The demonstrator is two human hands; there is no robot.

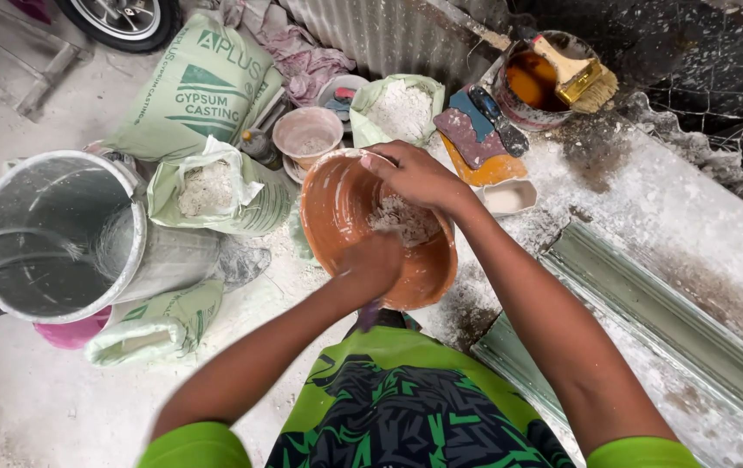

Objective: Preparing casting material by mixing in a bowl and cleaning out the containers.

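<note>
A large grey bucket (55, 234) lies tipped on the floor at the left. Just right of it, an orange bowl (337, 195) of white plaster (402, 218) sits against the dusty ledge's (648, 199) edge. The left hand (373, 260) holds the bowl's near rim, fingers clenched on it. The right hand (415, 173) rests over the far rim, fingers curled down on it.

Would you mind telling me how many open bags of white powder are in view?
2. One bag stands beside the grey bucket, left of the orange bowl. The other bag sits behind the bowl, by the metal sheet. Closed sacks nearby may hide more.
</note>
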